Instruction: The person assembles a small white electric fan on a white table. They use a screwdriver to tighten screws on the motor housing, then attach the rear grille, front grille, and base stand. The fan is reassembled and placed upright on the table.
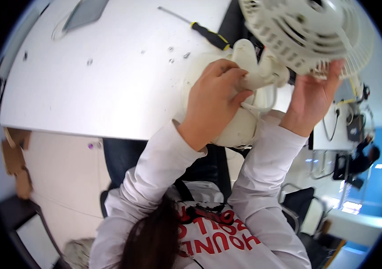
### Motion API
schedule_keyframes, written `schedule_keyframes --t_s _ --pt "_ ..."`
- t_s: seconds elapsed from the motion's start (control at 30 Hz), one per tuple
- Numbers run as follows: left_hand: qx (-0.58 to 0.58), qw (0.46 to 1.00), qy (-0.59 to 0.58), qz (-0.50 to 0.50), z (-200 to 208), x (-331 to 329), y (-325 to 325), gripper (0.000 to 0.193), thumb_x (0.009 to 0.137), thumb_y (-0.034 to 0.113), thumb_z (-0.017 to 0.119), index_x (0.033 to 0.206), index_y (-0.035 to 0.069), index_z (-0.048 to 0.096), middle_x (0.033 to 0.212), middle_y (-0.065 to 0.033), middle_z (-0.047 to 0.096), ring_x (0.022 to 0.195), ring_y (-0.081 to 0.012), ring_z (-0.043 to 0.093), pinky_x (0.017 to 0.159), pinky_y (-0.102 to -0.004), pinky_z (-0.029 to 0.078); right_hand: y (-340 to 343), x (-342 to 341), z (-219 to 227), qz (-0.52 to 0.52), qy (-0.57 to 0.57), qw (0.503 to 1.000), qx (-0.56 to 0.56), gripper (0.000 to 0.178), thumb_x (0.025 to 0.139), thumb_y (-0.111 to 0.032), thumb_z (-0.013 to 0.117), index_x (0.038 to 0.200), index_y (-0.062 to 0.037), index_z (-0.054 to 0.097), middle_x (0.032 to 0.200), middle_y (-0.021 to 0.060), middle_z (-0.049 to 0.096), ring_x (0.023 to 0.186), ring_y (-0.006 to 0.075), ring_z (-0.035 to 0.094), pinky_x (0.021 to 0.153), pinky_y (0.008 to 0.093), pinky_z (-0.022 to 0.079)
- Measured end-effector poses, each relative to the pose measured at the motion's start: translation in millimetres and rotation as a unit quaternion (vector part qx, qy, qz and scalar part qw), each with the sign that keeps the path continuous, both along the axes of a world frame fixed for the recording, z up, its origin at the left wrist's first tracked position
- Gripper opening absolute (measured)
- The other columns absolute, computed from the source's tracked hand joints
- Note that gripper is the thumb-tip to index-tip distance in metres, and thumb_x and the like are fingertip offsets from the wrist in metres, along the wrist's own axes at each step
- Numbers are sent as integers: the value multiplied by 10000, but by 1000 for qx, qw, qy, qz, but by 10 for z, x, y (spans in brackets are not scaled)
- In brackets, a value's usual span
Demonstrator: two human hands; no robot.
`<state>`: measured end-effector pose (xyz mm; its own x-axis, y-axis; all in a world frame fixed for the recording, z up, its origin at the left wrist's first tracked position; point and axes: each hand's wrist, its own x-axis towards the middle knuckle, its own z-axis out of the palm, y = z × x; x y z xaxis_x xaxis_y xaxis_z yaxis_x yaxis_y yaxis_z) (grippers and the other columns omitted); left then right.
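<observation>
A cream-white electric fan stands at the table's front edge, its slotted head [285, 38] tilted at the upper right. My left hand [213, 101] is closed round the short neck [259, 80] below the head, thumb and fingers bent about it. From beneath, my right hand [313, 96] grips the lower rim of the head beside the wire guard [359, 56]; some of its fingers are hidden behind the plastic. Partly covered by my left hand and wrist, the round base [236, 127] overhangs the table edge. A loop of white cable [269, 101] hangs by the neck.
On the white table [97, 96] lie a black-and-yellow screwdriver [209, 35] and several small metal pieces [171, 60]. A grey flat object [85, 14] is at the far left. Behind, at right, are a chair [298, 204] and another person [364, 159] at a desk.
</observation>
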<state>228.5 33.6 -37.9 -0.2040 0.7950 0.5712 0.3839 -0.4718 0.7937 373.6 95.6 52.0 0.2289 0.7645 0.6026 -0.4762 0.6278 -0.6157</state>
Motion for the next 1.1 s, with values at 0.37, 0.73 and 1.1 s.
schedule_keyframes --t_s 0.37,0.73,1.1 --pt "-116 993 -2 -19 153 -5 -60 367 735 27 754 1065 4 597 1003 -123 628 879 -212 631 797 -351 518 -218 -127 273 87 46 995 -30 394 860 -124 673 1186 13 500 1065 100 631 915 132 612 804 246 490" --pt "-181 983 -13 -37 294 41 -109 436 801 17 704 1204 -41 550 1163 -144 622 1057 -223 597 941 -389 469 -83 86 179 79 66 995 -10 371 859 -125 679 1164 18 522 1023 96 650 872 120 624 758 233 505" --pt "-46 994 35 -90 66 43 -52 402 869 40 607 1238 -40 470 1183 -160 591 1085 -244 579 926 -344 438 -93 -23 155 94 55 994 10 369 858 -128 683 1158 22 529 999 94 656 849 115 627 735 227 509"
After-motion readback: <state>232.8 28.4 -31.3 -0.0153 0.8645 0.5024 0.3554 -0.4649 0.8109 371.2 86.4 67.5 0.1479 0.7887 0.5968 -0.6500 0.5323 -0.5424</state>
